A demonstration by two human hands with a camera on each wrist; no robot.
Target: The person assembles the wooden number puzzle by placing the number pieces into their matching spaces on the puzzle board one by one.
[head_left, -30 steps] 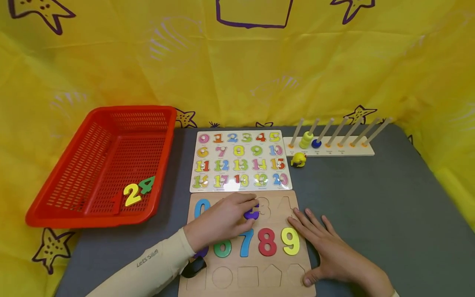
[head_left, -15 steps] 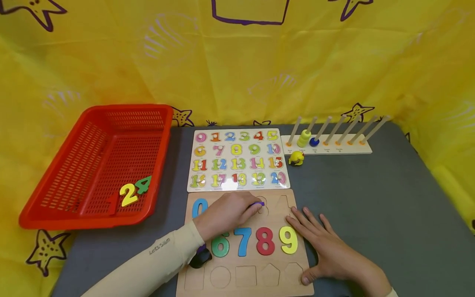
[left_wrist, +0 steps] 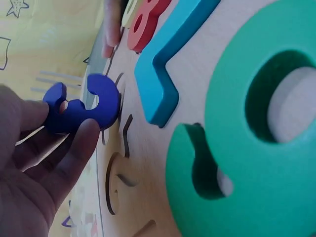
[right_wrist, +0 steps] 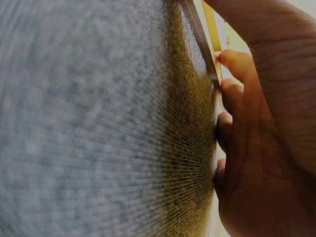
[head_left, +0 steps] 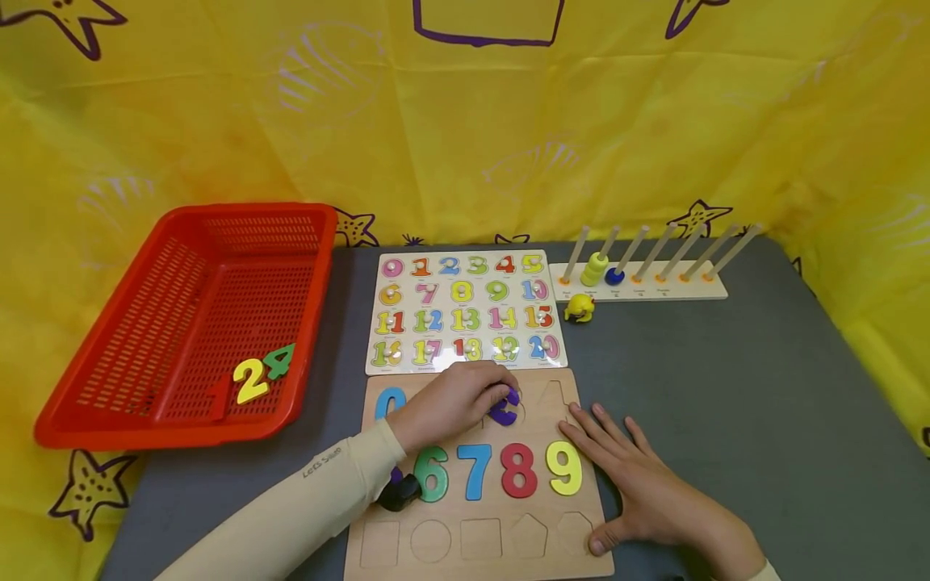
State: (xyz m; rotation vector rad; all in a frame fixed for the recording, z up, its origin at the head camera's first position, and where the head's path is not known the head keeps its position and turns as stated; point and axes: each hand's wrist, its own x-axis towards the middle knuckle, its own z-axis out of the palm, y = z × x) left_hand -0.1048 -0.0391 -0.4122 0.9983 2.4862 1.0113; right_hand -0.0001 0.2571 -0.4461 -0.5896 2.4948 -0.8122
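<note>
A purple 3 (head_left: 504, 407) is pinched by my left hand (head_left: 452, 406) over the top row of the wooden number board (head_left: 448, 436), at the 3-shaped recess. In the left wrist view, thumb and fingers of the left hand (left_wrist: 42, 158) grip the dark blue-purple 3 (left_wrist: 81, 111), which stands tilted to the board. My right hand (head_left: 647, 490) lies spread along the board's right edge, thumb near the lower corner, fingertips beside the yellow 9 (head_left: 564, 468). The right wrist view shows the right hand (right_wrist: 266, 133) close up, fingers at the board's edge.
Left of the boards, a red basket (head_left: 182, 438) holds a red 1 (head_left: 219, 398), yellow 2 (head_left: 251, 382) and green 4 (head_left: 279, 361). Behind lies a knobbed number board (head_left: 443, 307); at its right are a pegged stand (head_left: 647, 290) and a small yellow toy (head_left: 580, 308).
The left hand has shifted slightly right with the purple 3, whose face has turned back into sight after being mostly hidden. The right hand stays at the board's edge.
</note>
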